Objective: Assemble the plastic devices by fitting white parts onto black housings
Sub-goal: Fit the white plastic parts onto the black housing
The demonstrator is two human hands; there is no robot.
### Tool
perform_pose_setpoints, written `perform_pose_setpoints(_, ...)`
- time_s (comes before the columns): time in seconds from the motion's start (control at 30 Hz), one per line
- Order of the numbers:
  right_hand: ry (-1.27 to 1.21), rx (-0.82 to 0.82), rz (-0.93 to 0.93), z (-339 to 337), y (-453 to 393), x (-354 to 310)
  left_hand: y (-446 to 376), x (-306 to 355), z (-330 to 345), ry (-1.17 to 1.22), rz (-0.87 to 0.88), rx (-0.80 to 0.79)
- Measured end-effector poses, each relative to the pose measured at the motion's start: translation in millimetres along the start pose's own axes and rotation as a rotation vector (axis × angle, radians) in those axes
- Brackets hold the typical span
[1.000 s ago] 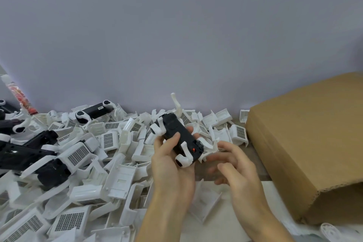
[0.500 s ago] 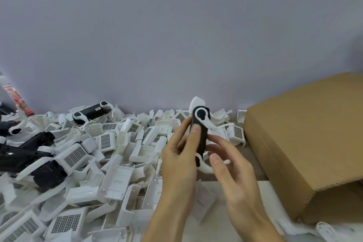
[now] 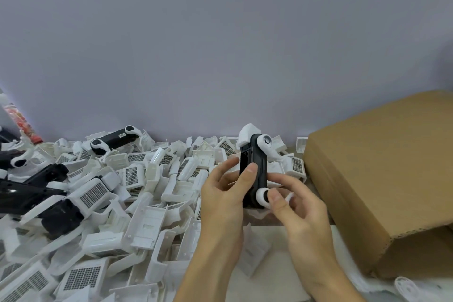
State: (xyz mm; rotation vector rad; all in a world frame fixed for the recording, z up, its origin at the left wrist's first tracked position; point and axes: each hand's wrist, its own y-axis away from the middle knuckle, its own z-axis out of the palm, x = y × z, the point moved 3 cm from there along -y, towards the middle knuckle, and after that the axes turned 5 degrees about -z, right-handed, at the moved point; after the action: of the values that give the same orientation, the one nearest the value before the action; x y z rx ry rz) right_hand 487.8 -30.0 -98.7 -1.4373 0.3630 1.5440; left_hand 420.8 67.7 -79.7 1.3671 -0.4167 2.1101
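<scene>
Upright, black housing (image 3: 253, 169) gripped between left hand (image 3: 221, 200) – right hand (image 3: 297, 206), white parts (image 3: 137, 193) beside

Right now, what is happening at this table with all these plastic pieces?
A person is assembling a device. The left hand grips a black housing held upright above the table, with a white part already on its top end. The right hand touches a white round piece at the housing's lower end. A big pile of loose white parts lies to the left, and a cardboard box stands on the right.
</scene>
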Motion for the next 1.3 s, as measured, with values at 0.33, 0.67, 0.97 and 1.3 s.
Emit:
perform_pose_setpoints(0.33,-0.297,-0.115,0.173,1,-2,1,5,-2,7,0.009,-0.114,-0.208)
perform_pose_setpoints(0.67,0.28,-0.122,0.029,-3,-4,1,-1,11,-8,0.149,0.088,0.083)
perform_pose_setpoints(0.97,0.657,-0.443,-0.116,-11,-8,-8,0,12,-8,0.166,0.1,0.082)
perform_pose_setpoints(1.3,0.883,-0.608,-0.115,-6,-3,9,0,11,-5,0.193,0.087,0.108)
